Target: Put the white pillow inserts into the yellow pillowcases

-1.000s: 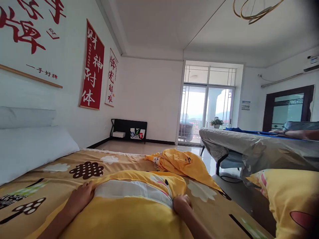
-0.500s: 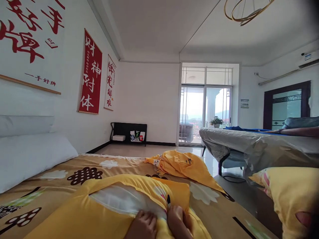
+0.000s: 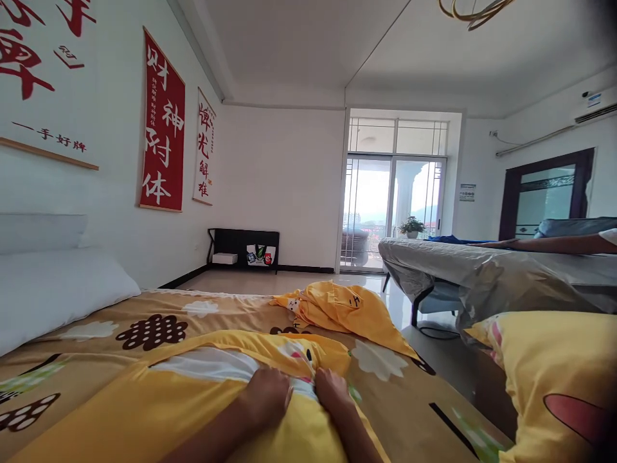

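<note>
A yellow pillowcase (image 3: 110, 405) lies on the bed in front of me, with a white pillow (image 3: 212, 364) showing through its long opening. My left hand (image 3: 270, 393) is closed on the near edge of the opening, its fingertips hidden in the cloth. Just to its right, my right hand (image 3: 331, 389) grips the pillowcase at the right part of the same opening. A short strip of white shows between the two hands. A printed cartoon face lies on the far flap, just beyond my hands.
Another yellow pillowcase (image 3: 357, 315) lies crumpled and flat farther back on the patterned bed sheet (image 3: 193, 307). A white pillow (image 3: 62, 296) rests at the left, a filled yellow pillow (image 3: 569, 360) at the right. Beyond stands a plastic-covered table (image 3: 434, 257), another person's arm (image 3: 563, 244) stretched over it.
Both hands have moved forward along the opening, and more of my forearms shows. Less of the white pillow is visible now. The camera view has shifted slightly.
</note>
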Tool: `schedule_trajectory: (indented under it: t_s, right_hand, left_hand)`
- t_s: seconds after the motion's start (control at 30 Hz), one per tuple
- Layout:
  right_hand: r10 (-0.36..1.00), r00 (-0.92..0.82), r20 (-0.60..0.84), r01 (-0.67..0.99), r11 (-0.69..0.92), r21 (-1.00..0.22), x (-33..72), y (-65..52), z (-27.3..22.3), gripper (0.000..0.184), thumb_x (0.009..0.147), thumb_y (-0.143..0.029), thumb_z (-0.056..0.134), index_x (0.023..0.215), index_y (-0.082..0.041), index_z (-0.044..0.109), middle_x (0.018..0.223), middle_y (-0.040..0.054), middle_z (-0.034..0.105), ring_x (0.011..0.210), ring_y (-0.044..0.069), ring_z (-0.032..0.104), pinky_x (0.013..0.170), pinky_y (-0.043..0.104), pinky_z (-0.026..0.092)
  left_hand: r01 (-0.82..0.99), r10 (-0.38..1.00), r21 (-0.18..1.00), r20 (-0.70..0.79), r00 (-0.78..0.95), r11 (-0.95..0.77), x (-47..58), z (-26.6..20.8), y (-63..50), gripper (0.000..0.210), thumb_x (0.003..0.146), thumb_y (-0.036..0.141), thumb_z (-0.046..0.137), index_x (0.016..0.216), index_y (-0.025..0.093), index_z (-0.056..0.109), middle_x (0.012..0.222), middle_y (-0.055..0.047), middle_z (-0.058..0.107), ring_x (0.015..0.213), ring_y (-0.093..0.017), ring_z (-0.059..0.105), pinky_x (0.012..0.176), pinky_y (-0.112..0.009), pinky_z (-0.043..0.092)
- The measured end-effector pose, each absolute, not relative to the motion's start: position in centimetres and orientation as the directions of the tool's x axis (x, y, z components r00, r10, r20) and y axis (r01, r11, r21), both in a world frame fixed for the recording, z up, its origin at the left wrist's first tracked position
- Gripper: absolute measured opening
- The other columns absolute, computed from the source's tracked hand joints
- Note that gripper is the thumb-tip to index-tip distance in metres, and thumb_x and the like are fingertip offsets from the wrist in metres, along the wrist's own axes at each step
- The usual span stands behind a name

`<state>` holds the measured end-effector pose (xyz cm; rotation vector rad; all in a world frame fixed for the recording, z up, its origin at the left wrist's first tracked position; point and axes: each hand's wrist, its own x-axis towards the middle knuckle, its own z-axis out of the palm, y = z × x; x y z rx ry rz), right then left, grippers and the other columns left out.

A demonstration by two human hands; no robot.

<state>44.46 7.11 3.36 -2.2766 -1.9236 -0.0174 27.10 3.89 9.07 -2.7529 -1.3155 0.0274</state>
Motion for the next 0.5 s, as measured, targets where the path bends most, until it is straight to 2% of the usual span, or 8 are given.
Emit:
schedule_trajectory:
  t_s: [0.1,0.17,0.23,0.33,0.4,0.5]
  right_hand:
    - [0.951,0.237,0.197,0.968,-0.215,-0.127,45.8,6.6,4.0,0.032,0.083,-0.008,0.042,0.099,-0.017,0.069,0.103,0.0137,0.069,0.099,0.025,0.065,0.078,0.032,0.048]
    - [0.919,0.268,0.290,0.962,-0.236,-0.141,46.3,6.4,4.8,0.035,0.083,-0.007,0.040,0.107,-0.017,0.064,0.112,0.0125,0.065,0.106,0.023,0.061,0.082,0.030,0.044]
    - [0.877,0.289,0.385,0.954,-0.227,-0.197,46.5,6.2,5.6,0.037,0.080,-0.006,0.042,0.109,-0.018,0.061,0.114,0.0099,0.063,0.107,0.021,0.057,0.082,0.028,0.042]
    - [0.830,0.311,0.462,0.938,-0.191,-0.289,46.5,5.7,6.3,0.039,0.074,-0.004,0.046,0.106,-0.020,0.062,0.111,0.0060,0.063,0.106,0.020,0.055,0.078,0.025,0.039]
    - [0.826,0.327,0.460,0.930,-0.194,-0.312,46.8,5.4,6.5,0.041,0.073,-0.004,0.047,0.105,-0.021,0.063,0.110,0.0043,0.063,0.105,0.019,0.055,0.074,0.024,0.038]
    - [0.811,0.352,0.468,0.913,-0.188,-0.362,47.5,5.1,6.8,0.039,0.074,-0.003,0.045,0.103,-0.022,0.064,0.108,0.0034,0.062,0.102,0.017,0.056,0.069,0.023,0.036]
  left_hand:
    - [0.595,0.593,-0.131,0.064,0.803,-0.793,28.8,8.5,4.5,0.036,0.086,0.023,0.041,0.107,0.010,0.068,0.113,-0.021,0.065,0.110,-0.032,0.059,0.096,-0.045,0.045]
    - [0.481,0.471,-0.108,0.106,0.876,-0.870,29.2,7.5,4.7,0.035,0.086,0.025,0.042,0.106,0.012,0.068,0.128,-0.018,0.058,0.126,-0.031,0.048,0.106,-0.043,0.037]
    - [0.498,0.493,-0.039,0.084,0.866,-0.867,29.2,6.6,4.8,0.037,0.088,0.028,0.039,0.109,0.014,0.067,0.132,-0.016,0.056,0.130,-0.031,0.045,0.109,-0.045,0.033]
    - [0.601,0.596,0.007,-0.120,0.794,-0.799,29.7,6.3,6.1,0.034,0.084,0.026,0.043,0.105,0.016,0.069,0.111,-0.015,0.069,0.111,-0.032,0.060,0.101,-0.050,0.039]
    - [0.626,0.612,0.000,-0.208,0.763,-0.780,31.0,6.8,7.8,0.027,0.078,0.022,0.049,0.093,0.017,0.072,0.097,-0.012,0.073,0.096,-0.030,0.066,0.091,-0.045,0.047]
    - [0.640,0.631,0.006,-0.155,0.760,-0.769,33.9,6.6,10.2,0.019,0.073,0.016,0.056,0.082,0.015,0.072,0.091,-0.011,0.074,0.087,-0.027,0.068,0.079,-0.036,0.052]
